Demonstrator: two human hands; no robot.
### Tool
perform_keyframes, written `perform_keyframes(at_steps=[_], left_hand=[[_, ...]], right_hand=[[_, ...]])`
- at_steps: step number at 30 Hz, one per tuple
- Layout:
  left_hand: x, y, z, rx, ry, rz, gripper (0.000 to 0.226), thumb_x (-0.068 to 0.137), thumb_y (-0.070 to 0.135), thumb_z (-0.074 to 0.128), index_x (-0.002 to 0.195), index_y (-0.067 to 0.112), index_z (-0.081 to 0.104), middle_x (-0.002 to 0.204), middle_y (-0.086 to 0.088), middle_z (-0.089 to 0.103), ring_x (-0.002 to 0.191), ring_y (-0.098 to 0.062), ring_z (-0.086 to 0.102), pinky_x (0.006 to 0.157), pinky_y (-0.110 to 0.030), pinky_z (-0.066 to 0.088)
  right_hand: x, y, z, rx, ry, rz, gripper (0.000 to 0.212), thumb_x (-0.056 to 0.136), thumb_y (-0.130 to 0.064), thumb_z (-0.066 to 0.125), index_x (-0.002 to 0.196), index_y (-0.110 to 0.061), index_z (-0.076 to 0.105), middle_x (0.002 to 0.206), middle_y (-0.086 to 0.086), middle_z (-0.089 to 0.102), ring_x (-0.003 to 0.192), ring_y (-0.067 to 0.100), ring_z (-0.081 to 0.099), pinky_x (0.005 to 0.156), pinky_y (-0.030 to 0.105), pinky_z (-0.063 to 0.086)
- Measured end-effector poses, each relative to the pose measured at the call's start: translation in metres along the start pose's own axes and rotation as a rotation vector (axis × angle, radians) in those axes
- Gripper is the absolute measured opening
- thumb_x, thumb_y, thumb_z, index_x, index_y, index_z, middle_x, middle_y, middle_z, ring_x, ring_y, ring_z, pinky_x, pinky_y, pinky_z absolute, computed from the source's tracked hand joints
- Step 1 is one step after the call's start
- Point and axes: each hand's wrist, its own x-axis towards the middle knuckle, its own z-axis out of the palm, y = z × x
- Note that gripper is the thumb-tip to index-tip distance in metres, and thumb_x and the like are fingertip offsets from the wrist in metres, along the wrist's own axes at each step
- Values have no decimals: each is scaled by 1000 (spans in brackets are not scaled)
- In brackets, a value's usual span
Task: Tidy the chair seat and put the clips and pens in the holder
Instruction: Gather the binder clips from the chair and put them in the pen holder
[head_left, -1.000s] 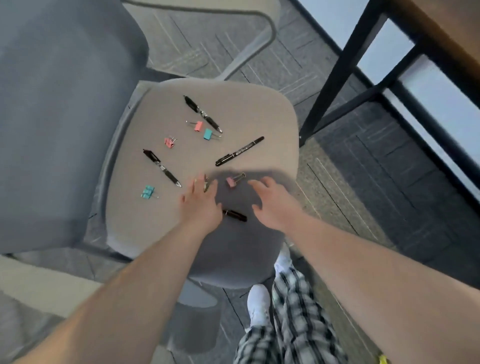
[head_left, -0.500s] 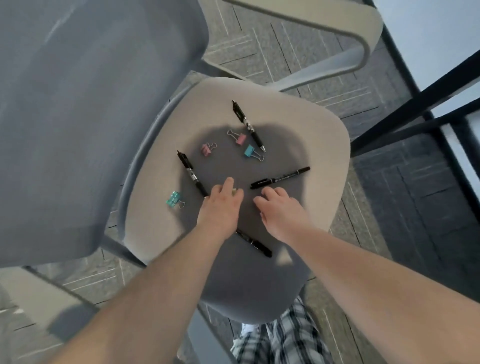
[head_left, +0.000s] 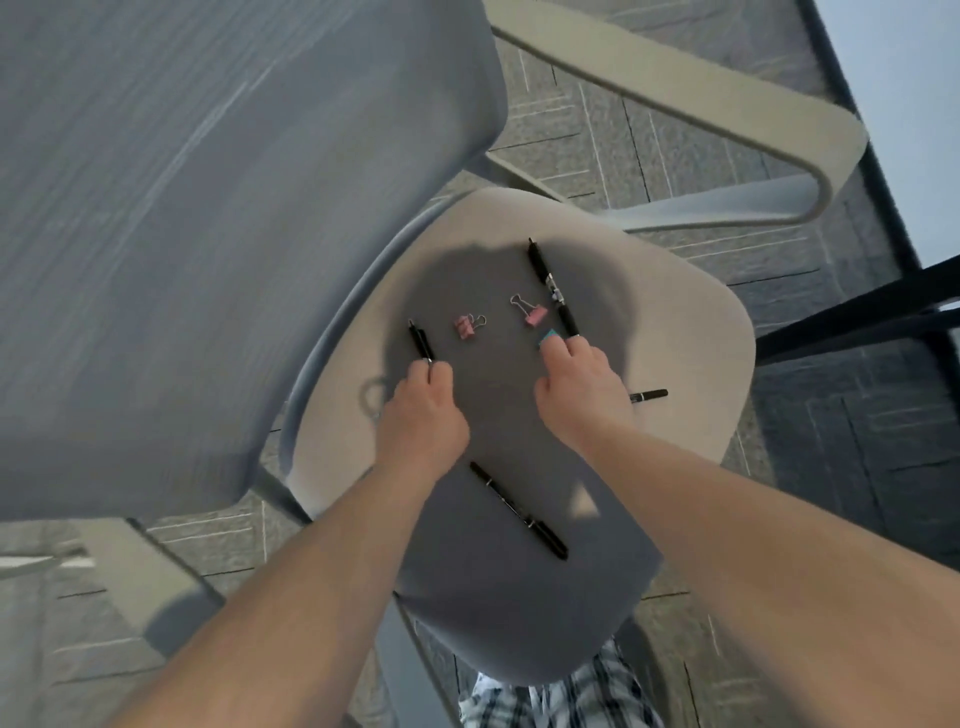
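On the beige chair seat (head_left: 691, 332), my left hand (head_left: 423, 410) curls its fingers around the lower end of a short black pen (head_left: 420, 339). My right hand (head_left: 576, 395) pinches a teal binder clip (head_left: 548, 338) beside the tip of a long black pen (head_left: 551, 287). Two pink binder clips (head_left: 466, 327) (head_left: 534, 313) lie between the hands. A third black pen (head_left: 649, 396) pokes out from under my right hand. Another black pen (head_left: 517, 509) lies nearer the seat's front. No holder is in view.
The grey mesh chair back (head_left: 208, 234) rises at the left. A beige armrest (head_left: 727, 124) curves at the upper right. Black table legs (head_left: 852, 317) stand at the right over grey carpet. My checked trousers (head_left: 561, 696) show below the seat.
Both hands moved forward across the seat: the left one to the short pen, the right one to the teal clip. The view shifted closer over the seat.
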Motion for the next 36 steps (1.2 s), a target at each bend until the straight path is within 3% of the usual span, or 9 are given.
perform_keyframes(at_steps=[4, 8, 11, 15, 20, 24, 27, 30, 36], left_hand=[[1, -21, 3, -7, 61, -155, 35, 88, 23, 50, 119, 9, 40, 121, -19, 39, 89, -38, 57, 64, -40, 43], [3, -31, 16, 42, -67, -262, 62, 92, 40, 48, 143, 19, 19, 144, -20, 21, 107, -38, 56, 78, -43, 49], [4, -29, 22, 5, -112, -333, 64, 95, 39, 42, 147, 19, 12, 149, -21, 11, 106, -38, 58, 77, -40, 49], [10, -28, 32, -53, -157, -401, 54, 98, 32, 36, 146, 20, 13, 151, -22, 5, 100, -39, 61, 73, -39, 48], [15, -25, 39, -112, -138, -412, 42, 98, 13, 39, 138, 10, 25, 146, -24, 18, 109, -39, 58, 73, -39, 48], [15, -26, 35, -228, -56, -392, 33, 93, 13, 43, 124, 4, 38, 129, -22, 41, 100, -38, 58, 71, -35, 41], [20, -20, 20, -259, 16, -383, 28, 90, 16, 46, 115, 4, 42, 121, -21, 42, 92, -41, 60, 67, -38, 43], [31, -9, 2, -338, 77, -355, 26, 87, 16, 51, 109, 4, 46, 116, -20, 45, 93, -42, 56, 77, -42, 46], [64, 18, -9, -341, 99, -144, 42, 90, 21, 54, 128, 6, 43, 121, -19, 46, 95, -37, 57, 79, -38, 44]], right_hand=[[18, -7, 5, 30, 79, 77, 39, 91, -7, 38, 130, -11, 41, 120, 16, 46, 114, 37, 45, 86, 43, 41], [27, -5, 19, -24, 118, 67, 40, 98, -20, 42, 137, -14, 37, 126, 17, 42, 113, 37, 48, 86, 43, 42], [31, -2, 28, -56, 109, 84, 42, 98, -29, 46, 135, -12, 37, 130, 19, 40, 112, 37, 51, 84, 44, 45], [37, 2, 34, -79, 65, 40, 40, 97, -25, 48, 133, -10, 37, 125, 17, 40, 104, 37, 56, 80, 44, 47], [44, 2, 37, -66, 38, 7, 28, 97, -11, 45, 124, -7, 41, 118, 16, 43, 99, 38, 57, 67, 38, 38], [44, -3, 30, 7, -13, -5, 34, 98, -17, 42, 130, -8, 38, 121, 16, 45, 105, 39, 55, 77, 41, 44], [41, -5, 19, 169, 4, 16, 33, 92, -19, 44, 125, -13, 43, 118, 12, 51, 101, 40, 57, 77, 41, 44], [43, -5, 6, 264, 43, 17, 28, 87, -18, 47, 115, -14, 49, 115, 8, 55, 97, 39, 58, 77, 42, 49], [60, -10, -6, 206, 51, -34, 28, 91, -23, 48, 114, -7, 45, 111, 12, 53, 93, 38, 57, 68, 34, 41]])
